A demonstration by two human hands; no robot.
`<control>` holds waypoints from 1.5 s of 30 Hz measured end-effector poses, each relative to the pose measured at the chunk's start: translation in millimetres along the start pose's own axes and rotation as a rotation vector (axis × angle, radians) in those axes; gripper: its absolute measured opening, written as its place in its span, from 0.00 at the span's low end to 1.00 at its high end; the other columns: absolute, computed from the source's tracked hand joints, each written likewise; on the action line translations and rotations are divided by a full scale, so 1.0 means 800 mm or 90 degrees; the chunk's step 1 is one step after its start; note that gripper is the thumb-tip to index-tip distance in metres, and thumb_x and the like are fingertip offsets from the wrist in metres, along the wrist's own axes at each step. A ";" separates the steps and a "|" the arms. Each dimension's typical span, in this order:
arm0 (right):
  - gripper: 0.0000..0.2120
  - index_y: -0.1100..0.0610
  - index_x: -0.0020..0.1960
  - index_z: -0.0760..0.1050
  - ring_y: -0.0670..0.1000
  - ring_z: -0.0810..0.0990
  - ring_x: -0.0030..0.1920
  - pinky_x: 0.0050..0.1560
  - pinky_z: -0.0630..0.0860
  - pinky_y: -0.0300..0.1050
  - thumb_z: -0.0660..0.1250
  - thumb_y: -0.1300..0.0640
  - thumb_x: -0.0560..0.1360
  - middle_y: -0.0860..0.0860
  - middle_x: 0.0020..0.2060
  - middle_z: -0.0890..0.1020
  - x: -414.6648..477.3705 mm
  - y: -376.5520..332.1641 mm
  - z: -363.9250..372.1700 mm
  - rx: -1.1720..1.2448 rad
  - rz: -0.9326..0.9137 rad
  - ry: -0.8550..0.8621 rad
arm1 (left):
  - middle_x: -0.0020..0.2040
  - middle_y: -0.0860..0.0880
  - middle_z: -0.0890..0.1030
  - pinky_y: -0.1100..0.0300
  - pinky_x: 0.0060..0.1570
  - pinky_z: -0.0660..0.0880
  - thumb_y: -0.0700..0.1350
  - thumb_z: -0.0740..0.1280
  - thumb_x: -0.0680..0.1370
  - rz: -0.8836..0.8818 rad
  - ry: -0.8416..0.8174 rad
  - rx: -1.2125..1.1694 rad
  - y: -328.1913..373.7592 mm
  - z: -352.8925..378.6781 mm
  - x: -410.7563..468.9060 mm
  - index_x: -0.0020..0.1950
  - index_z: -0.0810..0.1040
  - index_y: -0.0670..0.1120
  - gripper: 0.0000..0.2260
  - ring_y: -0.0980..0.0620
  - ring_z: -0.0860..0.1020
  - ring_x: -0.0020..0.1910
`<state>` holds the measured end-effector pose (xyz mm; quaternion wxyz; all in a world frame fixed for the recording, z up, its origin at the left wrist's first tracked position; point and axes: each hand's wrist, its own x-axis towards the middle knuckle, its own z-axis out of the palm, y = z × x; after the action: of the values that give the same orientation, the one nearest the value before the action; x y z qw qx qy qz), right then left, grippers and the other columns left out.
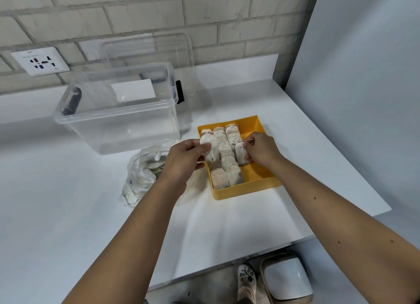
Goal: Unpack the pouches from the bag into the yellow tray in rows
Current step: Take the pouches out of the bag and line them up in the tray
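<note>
Reaching out over the white bench (68,213), a person has both arms stretched toward a yellow tray (247,188) that sits near the bench's right side. The left grip (184,158) pinches one pale pouch (211,151) between thumb and fingers, holding it over the tray's left row. The right grip (261,149) pinches a second pouch (240,155) by its upper edge at the near end of the third row, with a thin string (248,141) showing above the knuckles.

Pouches fill the tray in rows running from back to front. The left two rows reach the front wall; the third stops partway, and the tray's right strip shows bare yellow.

Just left of the tray, touching the left wrist, lies a crumpled clear bag (143,174) with more pouches inside. Behind it stands a clear plastic box (118,113) with dark latches, its lid (154,49) leaning upright against the brick wall (204,8). A socket plate (41,61) is fixed to that wall at the left. Below the bench edge, a white clog (246,278) and a white-lidded bin (286,278) sit on the floor.
</note>
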<state>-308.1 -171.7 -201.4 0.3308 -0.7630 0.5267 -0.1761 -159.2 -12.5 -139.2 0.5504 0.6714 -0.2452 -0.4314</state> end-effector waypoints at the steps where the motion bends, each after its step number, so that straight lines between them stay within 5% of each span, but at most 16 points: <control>1: 0.05 0.58 0.50 0.76 0.55 0.84 0.36 0.48 0.82 0.53 0.62 0.60 0.80 0.57 0.41 0.83 -0.001 -0.001 0.000 0.003 -0.001 -0.001 | 0.42 0.49 0.83 0.51 0.54 0.79 0.43 0.70 0.78 -0.002 0.002 0.001 -0.001 0.000 0.000 0.45 0.81 0.45 0.03 0.52 0.80 0.42; 8: 0.02 0.57 0.49 0.76 0.55 0.83 0.38 0.48 0.82 0.52 0.66 0.58 0.79 0.56 0.42 0.84 0.000 -0.007 0.002 -0.006 -0.019 0.001 | 0.40 0.50 0.84 0.54 0.51 0.79 0.43 0.71 0.78 -0.002 -0.004 -0.001 -0.001 0.001 0.001 0.44 0.81 0.47 0.03 0.53 0.81 0.41; 13: 0.10 0.57 0.55 0.77 0.49 0.78 0.46 0.47 0.76 0.42 0.70 0.54 0.76 0.50 0.48 0.78 -0.014 -0.021 -0.014 0.013 -0.047 0.061 | 0.42 0.50 0.85 0.55 0.51 0.79 0.44 0.71 0.78 -0.005 0.002 0.001 -0.001 -0.002 0.002 0.46 0.82 0.47 0.03 0.52 0.81 0.43; 18: 0.10 0.57 0.55 0.82 0.46 0.81 0.37 0.40 0.81 0.41 0.72 0.60 0.74 0.52 0.45 0.84 -0.053 -0.058 -0.054 0.343 -0.010 -0.204 | 0.41 0.51 0.84 0.59 0.47 0.79 0.44 0.71 0.78 0.005 -0.027 0.013 0.001 0.005 0.004 0.47 0.82 0.45 0.03 0.54 0.81 0.40; 21: 0.12 0.55 0.52 0.82 0.46 0.82 0.40 0.45 0.81 0.42 0.77 0.57 0.69 0.51 0.45 0.84 -0.062 -0.069 -0.059 0.257 -0.044 -0.247 | 0.37 0.53 0.83 0.61 0.45 0.79 0.43 0.71 0.78 0.017 -0.052 0.011 0.006 0.015 0.003 0.46 0.82 0.45 0.02 0.57 0.79 0.34; 25: 0.04 0.56 0.44 0.81 0.46 0.81 0.35 0.41 0.81 0.42 0.76 0.58 0.71 0.49 0.36 0.83 -0.058 -0.065 -0.064 0.210 -0.084 -0.145 | 0.39 0.51 0.82 0.61 0.43 0.78 0.42 0.72 0.77 0.025 -0.049 -0.002 0.009 0.024 0.003 0.46 0.82 0.45 0.01 0.56 0.78 0.35; 29: 0.03 0.59 0.46 0.79 0.51 0.84 0.35 0.42 0.82 0.45 0.72 0.60 0.75 0.56 0.37 0.85 -0.051 -0.039 -0.069 0.081 -0.074 -0.072 | 0.42 0.52 0.83 0.57 0.47 0.80 0.43 0.71 0.78 0.022 -0.020 0.009 0.004 0.018 0.007 0.45 0.84 0.47 0.02 0.54 0.79 0.39; 33: 0.06 0.62 0.46 0.79 0.55 0.84 0.40 0.50 0.81 0.53 0.70 0.59 0.76 0.57 0.39 0.85 -0.042 -0.014 -0.046 -0.069 -0.032 -0.116 | 0.44 0.50 0.84 0.63 0.40 0.79 0.44 0.71 0.78 0.014 -0.003 0.022 -0.002 0.010 0.006 0.46 0.83 0.47 0.02 0.55 0.80 0.41; 39: 0.13 0.54 0.34 0.71 0.60 0.82 0.45 0.52 0.80 0.57 0.70 0.57 0.75 0.58 0.42 0.83 -0.024 -0.008 -0.019 -0.128 0.010 -0.112 | 0.44 0.51 0.84 0.60 0.43 0.78 0.44 0.70 0.78 0.014 0.014 0.027 -0.004 0.000 0.003 0.47 0.84 0.47 0.03 0.54 0.80 0.41; 45: 0.08 0.62 0.45 0.78 0.59 0.82 0.45 0.50 0.79 0.52 0.70 0.57 0.74 0.59 0.43 0.84 -0.026 -0.014 -0.014 -0.175 0.026 -0.079 | 0.43 0.52 0.84 0.55 0.48 0.79 0.43 0.70 0.78 0.025 0.038 0.030 -0.002 -0.019 0.003 0.47 0.84 0.48 0.03 0.52 0.81 0.43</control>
<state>-315.4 -153.2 -184.2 0.2584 -0.7996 0.5401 -0.0479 -144.9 -5.9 -141.1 0.5500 0.6917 -0.2516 -0.3946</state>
